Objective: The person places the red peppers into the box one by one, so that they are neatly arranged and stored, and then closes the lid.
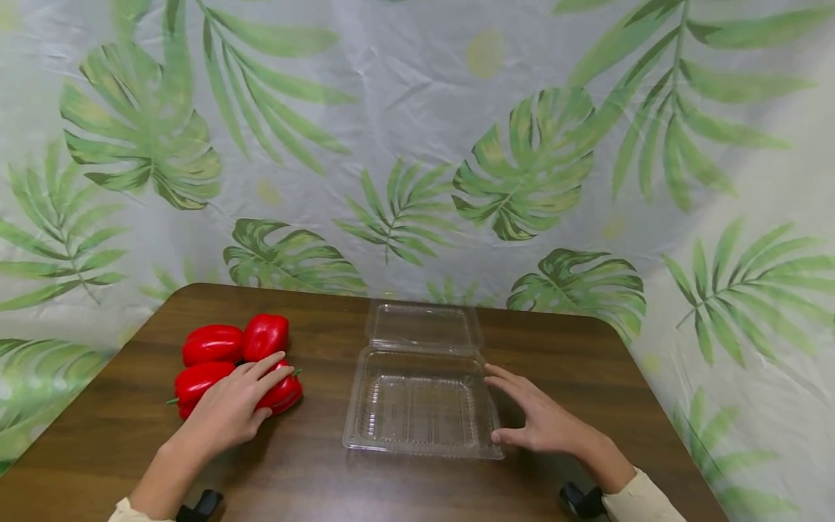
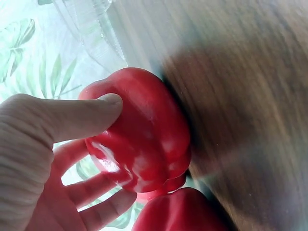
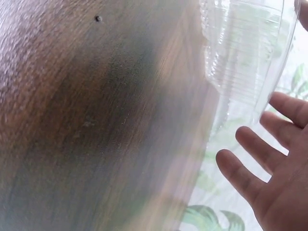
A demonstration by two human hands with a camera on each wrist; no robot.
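While the left hand (image 1: 231,406) grasps a red pepper (image 2: 151,130) beside other peppers (image 1: 212,344), left of the clear container (image 1: 427,409), the right hand (image 1: 538,420) lies relaxed at its rim; the pepper (glossy, so probably slippery) should feel firm, best gripped round its broad sides.

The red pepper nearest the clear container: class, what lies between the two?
In the head view, the stretch is bare: only brown tabletop shows between the red pepper touched by the left hand and the clear container.
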